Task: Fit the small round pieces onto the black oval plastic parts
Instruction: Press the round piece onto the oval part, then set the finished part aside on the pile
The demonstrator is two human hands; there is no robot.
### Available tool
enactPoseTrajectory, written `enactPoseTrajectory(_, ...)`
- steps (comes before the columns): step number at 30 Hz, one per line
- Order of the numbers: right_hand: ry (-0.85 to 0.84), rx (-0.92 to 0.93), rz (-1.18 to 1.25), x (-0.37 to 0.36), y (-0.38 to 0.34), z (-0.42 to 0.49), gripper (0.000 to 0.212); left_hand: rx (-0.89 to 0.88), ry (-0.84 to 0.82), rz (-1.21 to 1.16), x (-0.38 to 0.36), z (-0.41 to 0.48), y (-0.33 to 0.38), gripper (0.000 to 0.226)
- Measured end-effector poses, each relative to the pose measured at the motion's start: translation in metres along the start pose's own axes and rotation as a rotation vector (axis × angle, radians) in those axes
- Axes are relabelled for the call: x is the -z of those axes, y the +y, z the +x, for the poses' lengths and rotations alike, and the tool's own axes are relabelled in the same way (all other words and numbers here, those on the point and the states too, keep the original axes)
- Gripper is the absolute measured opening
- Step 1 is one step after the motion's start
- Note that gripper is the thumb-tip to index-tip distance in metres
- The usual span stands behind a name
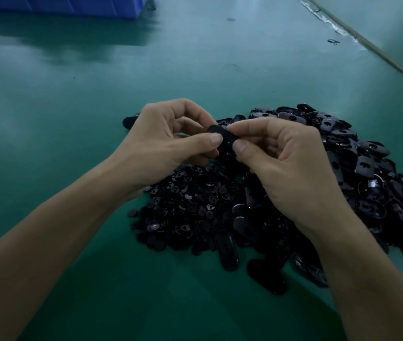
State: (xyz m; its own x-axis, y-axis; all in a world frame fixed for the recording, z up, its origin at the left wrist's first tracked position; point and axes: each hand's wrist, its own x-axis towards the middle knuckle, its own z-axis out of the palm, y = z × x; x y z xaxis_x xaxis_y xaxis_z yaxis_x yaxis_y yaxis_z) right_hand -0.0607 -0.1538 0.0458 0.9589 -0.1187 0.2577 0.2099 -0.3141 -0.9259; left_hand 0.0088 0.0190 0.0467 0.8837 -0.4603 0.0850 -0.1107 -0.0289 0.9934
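Both hands meet above the green table [72,119] and pinch one black oval part [224,137] between thumbs and forefingers. My left hand [168,146] holds its left end, my right hand [284,163] its right end. Whether a small round piece sits on it is hidden by the fingertips. Under my hands lies a heap of small round pieces [185,210]. A larger pile of black oval parts [358,158] spreads to the right, with more oval parts [227,249] lying close to me.
A blue plastic bin [67,4] stands at the far left edge of the table. A taped seam [336,23] runs diagonally across the far right. A small stray piece [333,41] lies near that seam.
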Motion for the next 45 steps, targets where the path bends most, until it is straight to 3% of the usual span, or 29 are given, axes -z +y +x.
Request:
enactPoseTrajectory(9, -0.023, -0.054, 0.017, -0.001, -0.001, -0.003, 0.012, -0.067, 0.001, -0.017, -0.006, -0.002, 0.003, 0.002)
enactPoseTrajectory(20, 0.074, 0.021, -0.093, 0.000, 0.003, -0.002, 0.014, -0.099, 0.030, 0.076, -0.005, -0.001, -0.001, 0.008)
enactPoseTrajectory(27, 0.190, 0.090, -0.434, -0.008, 0.003, -0.006, 0.011, -0.090, 0.060, 0.144, -0.003, 0.002, -0.005, 0.018)
enactPoseTrajectory(31, 0.038, 0.130, -0.720, -0.010, 0.003, -0.008, 0.002, -0.103, 0.157, 0.152, 0.000, 0.003, -0.006, 0.015)
enactPoseTrajectory(37, -0.162, 0.158, -0.923, -0.017, 0.000, -0.013, 0.022, -0.102, 0.186, 0.195, 0.001, 0.003, -0.007, 0.015)
enactPoseTrajectory(45, -0.189, 0.076, -1.033, -0.021, 0.001, -0.014, 0.023, -0.130, 0.195, 0.293, 0.002, 0.003, -0.009, 0.017)
